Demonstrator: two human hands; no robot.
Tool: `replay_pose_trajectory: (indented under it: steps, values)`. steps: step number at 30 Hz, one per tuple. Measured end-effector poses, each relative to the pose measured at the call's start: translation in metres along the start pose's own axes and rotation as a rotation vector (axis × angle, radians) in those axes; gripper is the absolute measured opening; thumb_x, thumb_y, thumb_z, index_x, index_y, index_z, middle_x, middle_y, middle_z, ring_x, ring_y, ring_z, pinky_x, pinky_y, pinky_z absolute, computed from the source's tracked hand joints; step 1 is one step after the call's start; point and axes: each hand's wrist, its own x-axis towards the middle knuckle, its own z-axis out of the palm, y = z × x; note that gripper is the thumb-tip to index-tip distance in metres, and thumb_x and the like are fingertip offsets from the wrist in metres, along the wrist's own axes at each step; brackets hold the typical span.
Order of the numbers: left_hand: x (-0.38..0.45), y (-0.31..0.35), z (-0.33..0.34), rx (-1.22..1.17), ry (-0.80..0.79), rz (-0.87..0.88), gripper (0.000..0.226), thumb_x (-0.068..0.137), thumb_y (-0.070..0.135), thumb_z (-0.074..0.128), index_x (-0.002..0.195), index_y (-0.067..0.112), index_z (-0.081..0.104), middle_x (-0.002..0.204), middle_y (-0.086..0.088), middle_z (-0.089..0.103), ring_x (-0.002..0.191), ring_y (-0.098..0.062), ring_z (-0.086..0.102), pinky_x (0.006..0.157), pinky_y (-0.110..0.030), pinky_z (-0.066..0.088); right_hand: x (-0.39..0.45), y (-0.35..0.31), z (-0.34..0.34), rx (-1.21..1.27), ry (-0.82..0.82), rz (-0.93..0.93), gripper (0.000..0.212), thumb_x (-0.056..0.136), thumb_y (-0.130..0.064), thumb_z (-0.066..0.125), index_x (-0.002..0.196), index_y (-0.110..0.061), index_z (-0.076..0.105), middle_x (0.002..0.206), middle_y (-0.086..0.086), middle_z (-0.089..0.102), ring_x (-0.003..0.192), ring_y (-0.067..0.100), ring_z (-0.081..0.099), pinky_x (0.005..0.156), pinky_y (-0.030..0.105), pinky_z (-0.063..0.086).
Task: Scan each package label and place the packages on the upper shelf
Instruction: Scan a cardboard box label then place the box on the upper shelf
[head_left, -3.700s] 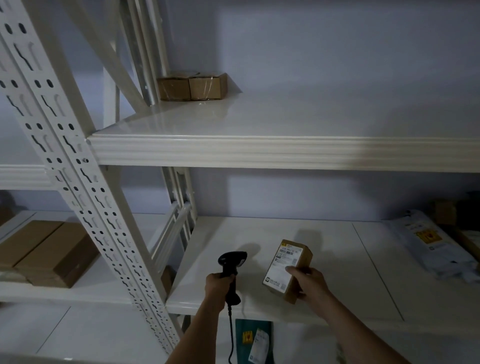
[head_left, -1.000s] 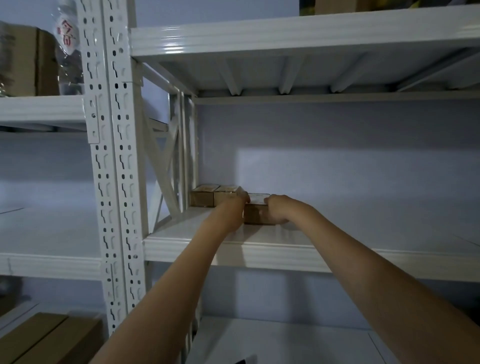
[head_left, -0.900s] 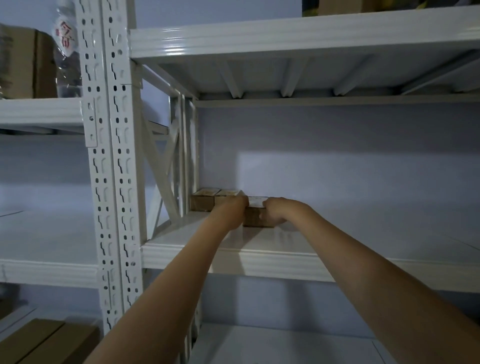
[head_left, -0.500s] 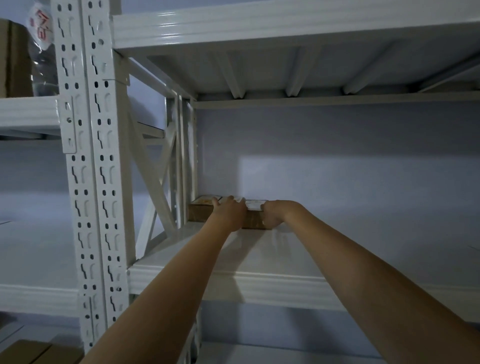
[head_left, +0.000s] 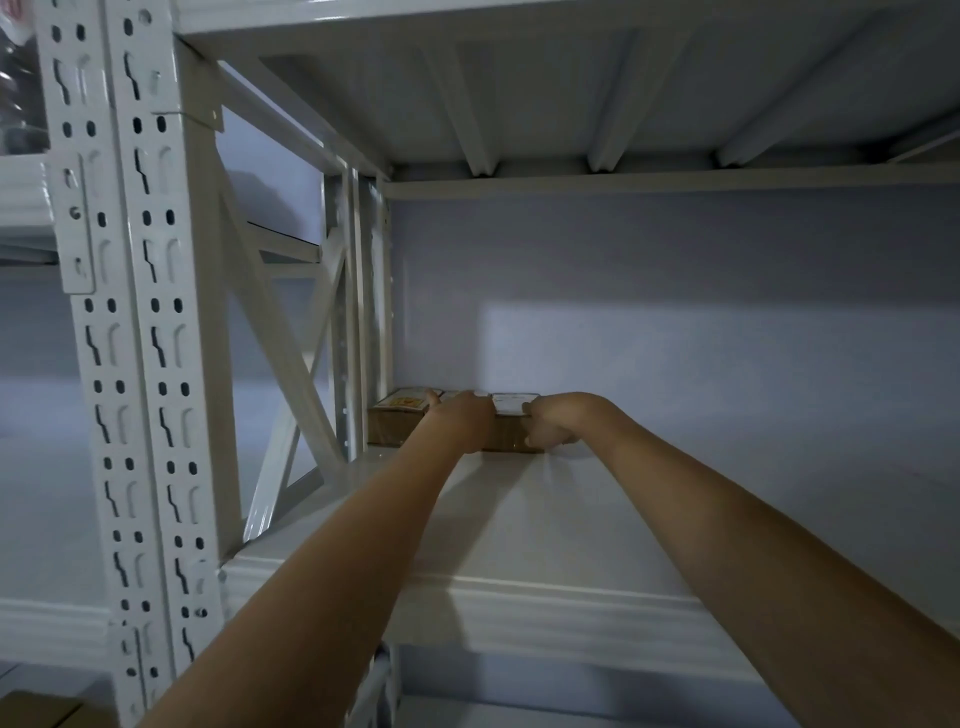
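Head view: both hands (head_left: 462, 423) on packages (head_left: 511, 415)

I count three cardboard boxes in a row at the back of the upper shelf (head_left: 519, 499): the left box (head_left: 397, 423), a middle box (head_left: 457, 396) mostly behind my left hand (head_left: 462, 423), and the right box (head_left: 511, 415) at my right hand (head_left: 553, 423). Two hands, one shelf.

**Your arms, bare to the frame edge**

You show two bare forearms, left hand (head_left: 464, 422) and right hand (head_left: 555, 425), with no sleeve, glove, watch or ring that the dim light lets me make out; your fingertips are largely hidden.
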Motion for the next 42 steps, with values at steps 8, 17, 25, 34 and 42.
replay_pose_trajectory:
  steps: [8, 17, 25, 34, 42]
  values:
    - [0.004, -0.002, 0.003, -0.056, 0.044, 0.015, 0.029, 0.096, 0.003, 0.040, 0.118, 0.008, 0.058, 0.119, -0.011, 0.061, 0.119, -0.028, 0.053, 0.112, -0.068, 0.021, 0.007, 0.000, 0.002, -0.008, -0.007, 0.002, 0.048, 0.100, -0.023, 0.050, 0.144, -0.007, 0.043, 0.135, 0.012, 0.055, 0.100, 0.023, 0.056, 0.077, 0.030, 0.045]
    - [0.000, 0.008, 0.007, -0.042, -0.020, -0.077, 0.063, 0.096, 0.010, 0.041, 0.155, 0.013, 0.020, 0.161, -0.009, 0.020, 0.150, -0.034, 0.007, 0.113, -0.072, 0.002, -0.003, 0.008, 0.011, 0.366, 0.034, 0.002, 0.089, 0.095, -0.027, 0.061, 0.161, -0.017, 0.002, 0.156, 0.009, 0.032, 0.130, 0.031, 0.048, 0.103, 0.037, 0.046]
    - [-0.014, 0.044, -0.013, -0.273, 0.115, -0.026, 0.063, 0.095, 0.023, 0.046, 0.153, 0.017, 0.023, 0.156, -0.018, 0.024, 0.146, -0.038, 0.017, 0.116, -0.064, 0.016, -0.063, 0.068, -0.003, 0.630, 0.290, 0.048, 0.077, 0.098, -0.035, 0.058, 0.158, -0.008, 0.017, 0.163, 0.011, 0.027, 0.146, 0.030, 0.033, 0.111, 0.037, 0.033]
    - [-0.081, 0.221, -0.033, -0.832, 0.252, 0.313, 0.038, 0.095, 0.025, 0.053, 0.132, 0.019, 0.058, 0.127, -0.008, 0.063, 0.117, -0.027, 0.059, 0.093, -0.035, 0.048, -0.210, 0.168, 0.062, 0.731, 0.593, 0.304, 0.051, 0.099, -0.025, 0.058, 0.148, -0.015, 0.046, 0.146, 0.010, 0.052, 0.130, 0.025, 0.053, 0.098, 0.026, 0.039]
    - [-0.197, 0.363, -0.016, -1.169, 0.230, 0.652, 0.021, 0.090, 0.013, 0.054, 0.093, 0.018, 0.074, 0.096, -0.007, 0.074, 0.081, -0.026, 0.068, 0.076, -0.034, 0.057, -0.379, 0.253, 0.177, 0.745, 0.891, 0.714, 0.019, 0.097, -0.006, 0.055, 0.107, -0.009, 0.070, 0.105, 0.007, 0.068, 0.090, 0.021, 0.062, 0.070, 0.018, 0.044]
